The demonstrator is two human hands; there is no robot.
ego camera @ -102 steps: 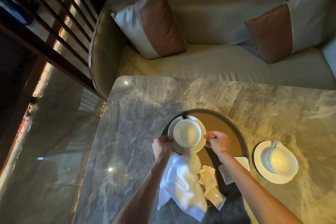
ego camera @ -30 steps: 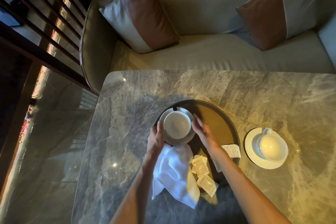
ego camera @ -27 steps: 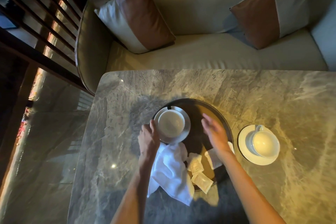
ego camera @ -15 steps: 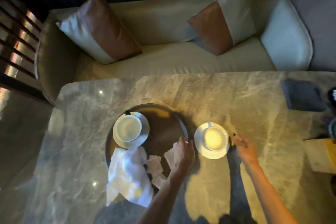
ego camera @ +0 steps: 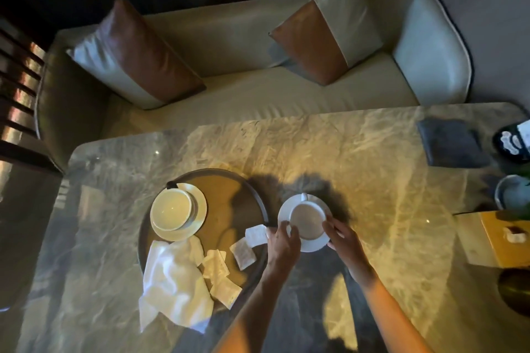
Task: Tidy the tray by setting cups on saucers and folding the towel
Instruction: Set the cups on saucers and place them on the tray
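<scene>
A round dark tray (ego camera: pixel 246 189) lies on the marble table. On its left part a white cup (ego camera: pixel 171 207) sits on a saucer (ego camera: pixel 199 209). A crumpled white towel (ego camera: pixel 172 281) hangs over the tray's near rim, with several paper sachets (ego camera: pixel 219 266) beside it. Just right of the tray, on the table, a second white cup (ego camera: pixel 307 216) rests on its saucer (ego camera: pixel 312 245). My left hand (ego camera: pixel 282 241) grips that saucer's left edge and my right hand (ego camera: pixel 341 235) grips its right edge.
A beige sofa with two brown-and-white cushions (ego camera: pixel 134 54) runs along the table's far side. At the right end of the table stand a dark folded cloth (ego camera: pixel 450 146), a small bowl (ego camera: pixel 513 195) and a wooden box (ego camera: pixel 499 238).
Both hands left the cup and saucer on the tray and moved right. They now hold the second saucer on either side. My view swung right.
</scene>
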